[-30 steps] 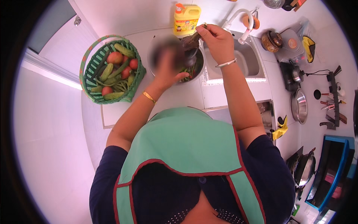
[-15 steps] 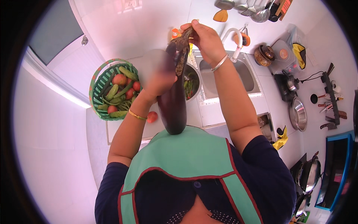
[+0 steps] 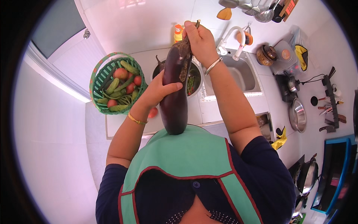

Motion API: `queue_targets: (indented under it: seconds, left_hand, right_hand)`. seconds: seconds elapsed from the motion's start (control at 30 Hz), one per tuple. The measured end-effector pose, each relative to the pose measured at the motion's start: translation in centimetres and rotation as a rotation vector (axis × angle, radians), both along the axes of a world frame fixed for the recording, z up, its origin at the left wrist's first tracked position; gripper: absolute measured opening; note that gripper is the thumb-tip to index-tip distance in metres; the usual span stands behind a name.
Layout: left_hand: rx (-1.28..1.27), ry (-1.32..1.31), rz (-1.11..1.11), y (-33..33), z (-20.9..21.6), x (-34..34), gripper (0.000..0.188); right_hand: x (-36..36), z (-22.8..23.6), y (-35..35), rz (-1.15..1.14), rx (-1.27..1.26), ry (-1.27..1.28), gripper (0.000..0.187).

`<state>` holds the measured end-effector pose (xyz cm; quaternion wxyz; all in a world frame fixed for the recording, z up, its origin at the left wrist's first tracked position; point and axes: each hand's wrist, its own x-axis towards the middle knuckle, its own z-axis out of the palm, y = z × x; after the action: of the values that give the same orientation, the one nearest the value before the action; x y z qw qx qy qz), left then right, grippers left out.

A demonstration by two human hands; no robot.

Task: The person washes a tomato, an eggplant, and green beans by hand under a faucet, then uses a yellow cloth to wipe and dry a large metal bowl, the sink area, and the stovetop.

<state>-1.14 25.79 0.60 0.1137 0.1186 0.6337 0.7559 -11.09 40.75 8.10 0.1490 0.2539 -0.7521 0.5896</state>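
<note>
A large dark purple eggplant (image 3: pixel 175 108) stands upright before me, its lower end against the green apron (image 3: pixel 186 149). My left hand (image 3: pixel 158 91) is wrapped round its left side, thumb across the front; the other fingers are hidden behind it. At the top, my right hand (image 3: pixel 201 43) is closed on the stem, with the tip showing above the fingers. Behind the eggplant a round metal basin (image 3: pixel 200 71) holds green pods (image 3: pixel 191 85) and a second dark eggplant (image 3: pixel 161 63), mostly covered. A tomato (image 3: pixel 153 112) lies on the counter beside my left wrist.
On the left stands a green woven basket (image 3: pixel 95 105) with tomatoes, cucumbers and beans. The sink (image 3: pixel 240 80) with a white faucet (image 3: pixel 241 33) is right of the basin. An orange bottle (image 3: pixel 178 34) stands at the wall. Knives (image 3: pixel 332 112) hang on a rack far right.
My left hand, blurred by motion before, now lies sharp and lower on the eggplant's side. The basin's left part and the second eggplant have come into sight. My right hand has stayed at the stem.
</note>
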Motion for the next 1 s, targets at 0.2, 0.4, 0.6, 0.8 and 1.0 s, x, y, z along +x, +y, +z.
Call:
queue_targets:
  seconds: [0.2, 0.4, 0.6, 0.8, 1.0]
  left_hand:
    - [-0.132, 0.074, 0.147, 0.4, 3.3, -0.2, 0.054]
    - [-0.198, 0.153, 0.332, 1.5, 3.4, 0.0, 0.052]
    - [-0.221, 0.133, 0.271, 1.1, 3.2, -0.1, 0.054]
    - [-0.248, 0.151, 0.270, 1.4, 2.4, 0.4, 0.052]
    - [-0.172, 0.135, 0.219, 1.4, 2.9, 1.2, 0.050]
  right_hand:
    - [2.0, 2.6, -0.2, 0.034, 0.106, 0.006, 0.046]
    - [2.3, 3.6, -0.8, 0.006, 0.151, -0.066, 0.046]
    - [2.9, 3.1, -1.1, 0.038, 0.239, 0.086, 0.048]
    - [2.6, 3.5, -0.9, 0.021, 0.327, 0.029, 0.050]
    - [1.7, 3.7, -1.2, 0.086, 0.424, -0.060, 0.049]
